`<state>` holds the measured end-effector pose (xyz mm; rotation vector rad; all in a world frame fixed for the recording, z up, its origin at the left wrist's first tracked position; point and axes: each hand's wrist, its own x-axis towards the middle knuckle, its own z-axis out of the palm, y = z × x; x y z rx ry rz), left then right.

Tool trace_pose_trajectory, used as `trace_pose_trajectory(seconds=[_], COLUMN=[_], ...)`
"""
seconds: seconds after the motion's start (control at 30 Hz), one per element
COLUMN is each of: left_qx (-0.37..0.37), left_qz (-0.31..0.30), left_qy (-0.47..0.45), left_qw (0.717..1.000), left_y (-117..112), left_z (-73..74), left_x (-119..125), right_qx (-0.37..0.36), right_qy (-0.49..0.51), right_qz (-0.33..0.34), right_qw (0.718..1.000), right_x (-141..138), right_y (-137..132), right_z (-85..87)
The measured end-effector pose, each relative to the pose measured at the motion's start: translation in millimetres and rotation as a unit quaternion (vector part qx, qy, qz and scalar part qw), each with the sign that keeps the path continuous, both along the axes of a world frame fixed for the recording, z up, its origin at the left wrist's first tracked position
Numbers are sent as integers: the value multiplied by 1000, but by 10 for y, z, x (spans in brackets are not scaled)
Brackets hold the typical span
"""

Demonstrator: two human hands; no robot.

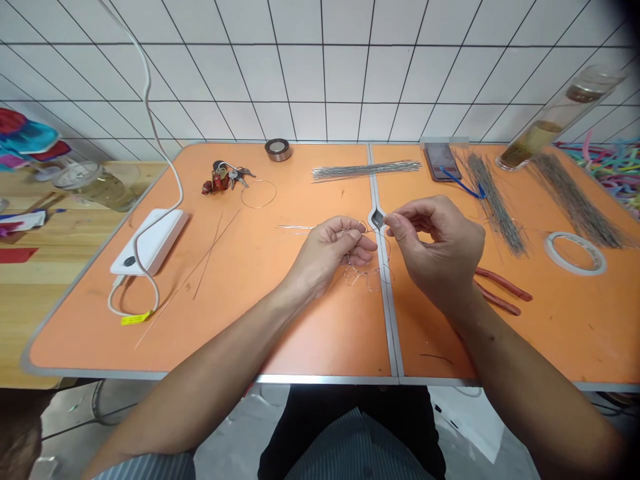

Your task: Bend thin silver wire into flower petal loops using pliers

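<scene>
My left hand (336, 250) and my right hand (436, 247) meet over the middle of the orange table (300, 320). Both pinch a thin bent wire piece (367, 273) made of small loops. The left fingers are curled round one end of it. The right thumb and forefinger press together on the wire near the table's centre seam. Loops of the wire hang just below and between the two hands.
Bundles of straight wires (365, 171), (495, 200), (580, 200) lie at the back and right. Red-handled pliers (500, 292) rest by my right wrist. Also here: tape ring (575, 253), tape roll (277, 149), keys (223, 178), white power bank (150, 241), phone (442, 161), glass bottle (555, 123).
</scene>
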<state>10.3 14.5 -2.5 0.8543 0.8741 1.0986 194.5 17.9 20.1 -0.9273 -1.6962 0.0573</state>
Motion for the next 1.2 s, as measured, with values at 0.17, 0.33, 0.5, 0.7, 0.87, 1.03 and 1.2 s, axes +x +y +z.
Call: trace_pose_trajectory(seconds=[0.17,0.33,0.5,0.7,0.87,1.03,1.2], left_qx=[-1,-9,-14,-19,-15,-23,-29], left_qz=[2,6,3,-4,-6,-8,4], left_qy=[0,2,-7,0,1,-11,-8], left_qw=[1000,1000,1000,1000,1000,1000,1000], left_y=[5,3,-10,-12,-9,-4,6], left_z=[-12,9,33,26,5,-6,-12], left_x=[2,3,11,20,16,15,0], right_qx=[4,-11,-10,-2,1,-15,-27], right_qy=[9,1,4,5,11,13,7], right_qz=[-6,-1,-8,-7,-8,-35,-28], right_qw=[1000,1000,1000,1000,1000,999,999], right_x=[2,4,6,3,1,1,-1], right_y=[-6,6,23,19,8,-4,10], right_z=[9,-6,-24,-22,-18,-5,-4])
